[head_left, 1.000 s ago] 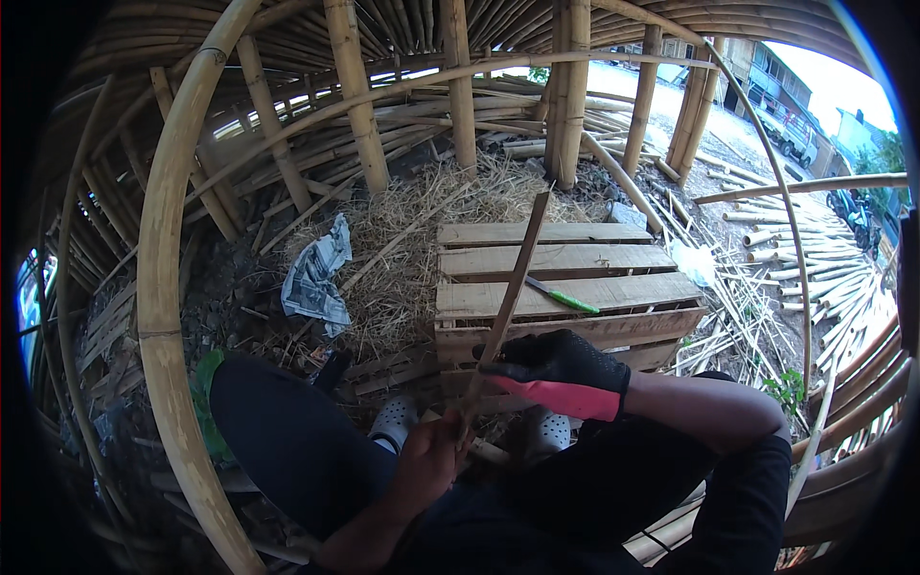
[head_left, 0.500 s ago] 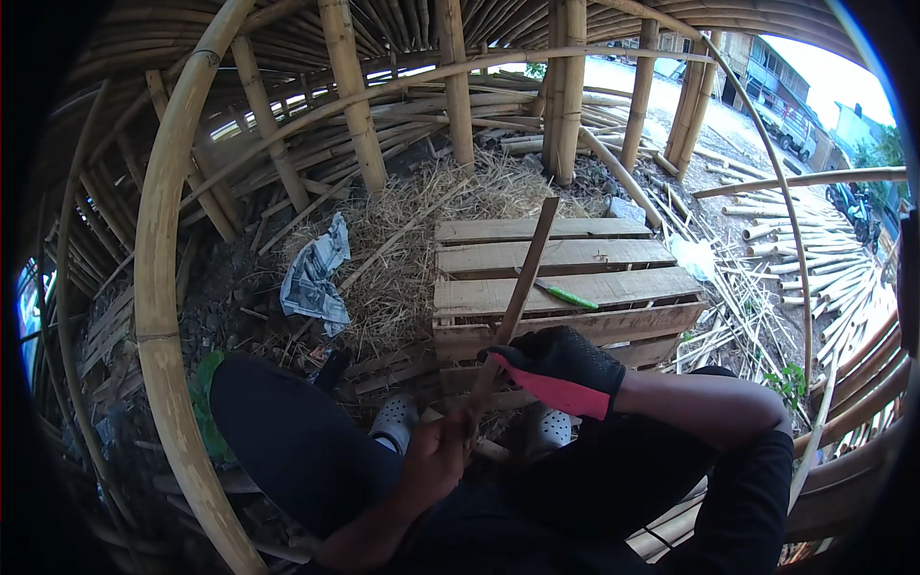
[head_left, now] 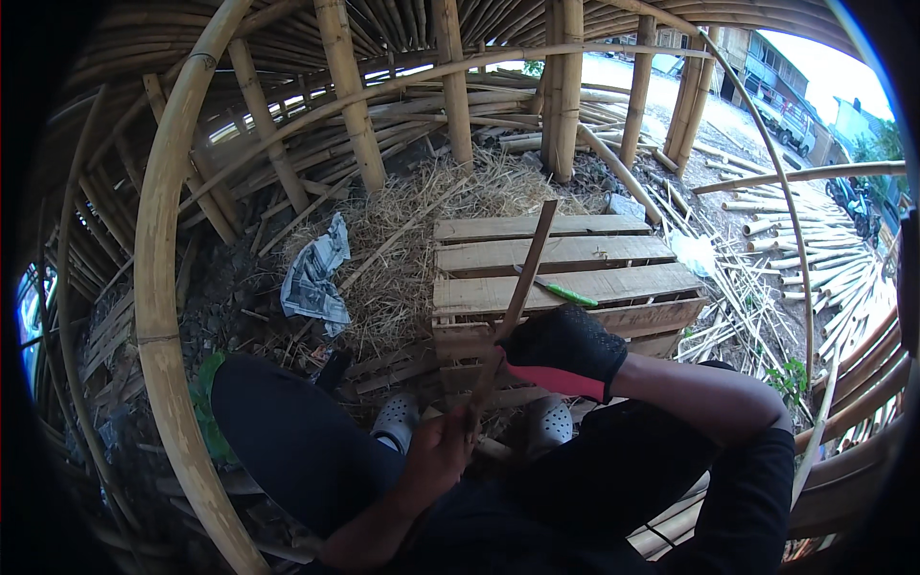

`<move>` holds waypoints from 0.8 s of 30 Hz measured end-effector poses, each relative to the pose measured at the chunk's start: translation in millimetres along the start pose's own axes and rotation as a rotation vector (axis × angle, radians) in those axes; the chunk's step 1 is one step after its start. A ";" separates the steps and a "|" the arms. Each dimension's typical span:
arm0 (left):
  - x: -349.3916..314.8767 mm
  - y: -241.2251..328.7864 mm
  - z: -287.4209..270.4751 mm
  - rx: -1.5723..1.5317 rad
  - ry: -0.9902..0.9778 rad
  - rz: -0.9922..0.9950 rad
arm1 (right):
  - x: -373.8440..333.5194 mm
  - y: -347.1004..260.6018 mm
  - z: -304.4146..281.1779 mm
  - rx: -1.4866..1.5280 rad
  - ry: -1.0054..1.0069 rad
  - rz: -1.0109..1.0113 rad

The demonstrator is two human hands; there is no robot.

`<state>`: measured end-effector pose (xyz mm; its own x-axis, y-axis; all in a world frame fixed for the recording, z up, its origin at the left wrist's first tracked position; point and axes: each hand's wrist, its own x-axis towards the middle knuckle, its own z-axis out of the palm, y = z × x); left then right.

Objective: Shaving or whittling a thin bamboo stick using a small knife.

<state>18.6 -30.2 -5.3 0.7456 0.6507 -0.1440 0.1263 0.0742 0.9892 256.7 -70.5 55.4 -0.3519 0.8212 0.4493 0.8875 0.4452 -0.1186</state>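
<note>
We gripped the near end of a wooden strip (head_left: 518, 299) in our bare left hand (head_left: 439, 452), fingers closed around it. Our gloved right hand (head_left: 563, 355) had its fingers curled at the strip's middle. The strip slanted away, its far end above a slatted crate (head_left: 634, 283); a green-handled knife (head_left: 567, 291) lay there, just right.
</note>
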 end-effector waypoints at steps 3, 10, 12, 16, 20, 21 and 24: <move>-1.3 4.4 -0.8 -0.144 0.006 -0.089 | 1.7 23.8 -16.9 -0.092 0.044 0.036; -7.8 9.1 -17.4 -0.165 0.005 -0.060 | 9.3 43.4 -69.4 0.659 -0.211 0.831; -5.8 8.2 -14.3 -0.170 0.008 -0.068 | -2.6 56.7 -62.0 0.437 -0.264 0.303; -4.3 5.8 -10.9 -0.104 0.005 -0.082 | -4.7 38.7 -47.3 0.500 -0.662 -0.231; -6.3 8.7 -10.3 -0.088 0.013 -0.072 | -0.1 29.6 -51.9 0.653 -0.977 -0.166; -6.9 7.0 -11.8 -0.086 0.017 -0.073 | 3.9 37.9 -59.1 0.615 -0.804 -0.040; -6.2 3.4 -12.1 -0.152 -0.017 -0.046 | 11.9 83.7 -66.0 0.555 -0.043 0.570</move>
<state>6.5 -24.8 -0.7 0.7524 0.6312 -0.1881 0.0608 0.2178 0.9741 346.5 -47.1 109.2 0.0903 0.9840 0.1538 0.6607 0.0564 -0.7485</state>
